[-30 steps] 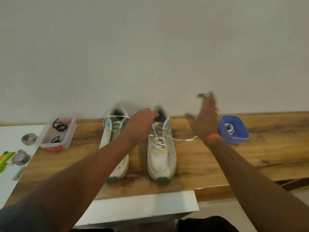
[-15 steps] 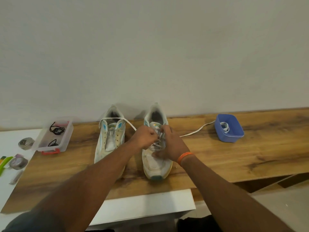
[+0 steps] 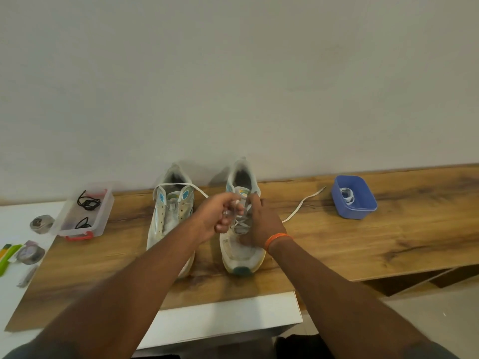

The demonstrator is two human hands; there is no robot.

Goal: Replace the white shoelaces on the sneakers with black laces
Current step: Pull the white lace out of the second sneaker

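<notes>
Left hand (image 3: 216,216) has pulled white lace (image 3: 239,203) up; grip above right sneaker (image 3: 242,244).

Sneakers (image 3: 207,218) between two containers (image 3: 83,211)

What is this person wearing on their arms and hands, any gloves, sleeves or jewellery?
No gloves: both the left hand and the right hand are bare, and both forearms are uncovered. The right wrist carries a plain orange band. A grey sleeve edge shows at the left upper arm. No rings or watch are visible.
</notes>
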